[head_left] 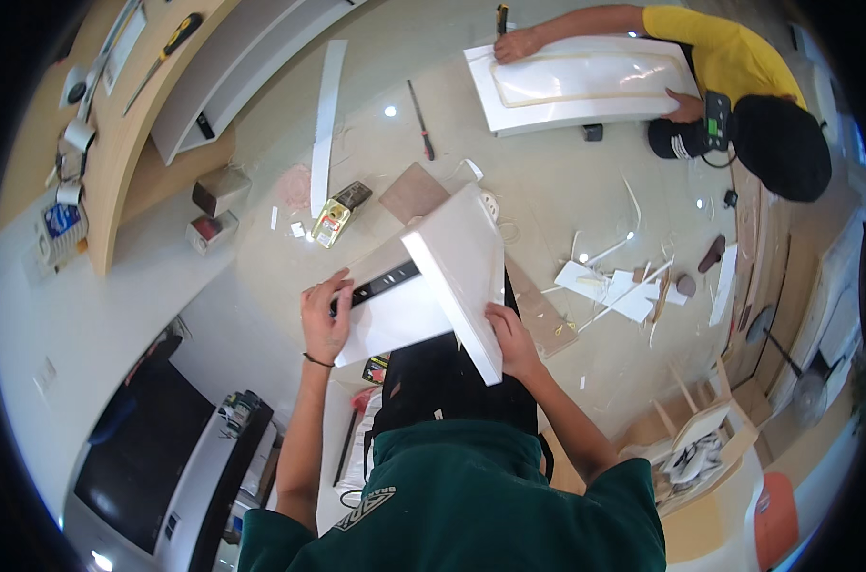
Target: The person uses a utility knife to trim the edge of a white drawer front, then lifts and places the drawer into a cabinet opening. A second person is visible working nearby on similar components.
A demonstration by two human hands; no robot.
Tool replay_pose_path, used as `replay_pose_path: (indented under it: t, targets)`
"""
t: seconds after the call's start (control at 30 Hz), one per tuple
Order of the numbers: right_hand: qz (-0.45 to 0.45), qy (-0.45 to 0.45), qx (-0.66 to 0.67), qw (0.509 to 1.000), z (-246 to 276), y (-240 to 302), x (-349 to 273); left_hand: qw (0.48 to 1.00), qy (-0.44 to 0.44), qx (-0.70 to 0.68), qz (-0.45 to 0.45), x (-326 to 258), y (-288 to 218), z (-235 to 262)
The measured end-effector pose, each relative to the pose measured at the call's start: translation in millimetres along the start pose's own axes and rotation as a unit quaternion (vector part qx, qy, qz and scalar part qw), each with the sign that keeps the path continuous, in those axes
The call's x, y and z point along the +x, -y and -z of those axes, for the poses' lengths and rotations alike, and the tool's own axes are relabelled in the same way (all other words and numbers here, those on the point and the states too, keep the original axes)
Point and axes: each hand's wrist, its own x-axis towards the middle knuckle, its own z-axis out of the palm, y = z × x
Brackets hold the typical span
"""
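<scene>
In front of my body I hold a white drawer (pixel 463 276), tilted, with its thick front panel on the right. A dark slide rail (pixel 387 283) runs along its side. My left hand (pixel 326 315) is closed on the drawer's left end, fingers by the end of the rail. On the other side, my right hand (pixel 512 340) grips the lower right edge of the front panel. The fingers behind the panel are partly hidden.
Across the floor, a person in a yellow sleeve (pixel 733 48) handles a white panel (pixel 585 81). A file (pixel 420 119), a long white strip (pixel 329 124), a yellow tin (pixel 333 222) and white offcuts (pixel 614 291) lie on the floor. A screwdriver (pixel 171 52) rests on wood at upper left.
</scene>
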Motion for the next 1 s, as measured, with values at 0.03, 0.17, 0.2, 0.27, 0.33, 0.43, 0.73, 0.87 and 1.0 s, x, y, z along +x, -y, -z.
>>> replay_pose_path:
  t: [0.03,0.17,0.2,0.27,0.33,0.43,0.73,0.87,1.0]
  targets:
    - [0.014,-0.003,-0.003,1.0,-0.2,-4.2,-8.3,0.999,0.02,-0.019,0.031,-1.9,9.1,10.5]
    - [0.006,0.043,-0.004,0.999,4.1,-17.8,-39.8,0.969,0.11,-0.153,0.158,-6.2,48.5,23.1]
    - [-0.032,0.059,0.013,0.998,6.0,-19.9,-45.4,0.96,0.155,-0.162,0.165,-12.3,53.7,16.7]
    - [-0.092,0.081,0.047,0.991,8.6,-20.2,-54.5,0.936,0.241,-0.17,0.192,-28.9,60.7,2.8]
    - [-0.052,0.096,-0.005,0.994,11.7,-18.9,-58.8,0.919,0.23,-0.247,0.203,-44.2,63.6,-11.9]
    - [-0.007,0.114,-0.061,0.992,21.1,-15.5,-58.6,0.905,0.198,-0.306,0.219,-59.9,64.6,-23.4]
    - [-0.224,0.179,0.006,0.958,44.9,2.0,-9.2,0.908,0.174,-0.323,0.204,-66.9,69.6,-28.0]
    - [-0.294,-0.076,0.317,0.899,34.6,25.3,53.7,0.92,0.171,-0.306,0.177,-68.9,74.5,-31.3]
    - [-0.148,0.005,0.182,0.972,33.7,69.9,107.7,0.91,0.175,-0.329,0.182,-65.9,79.6,-33.4]
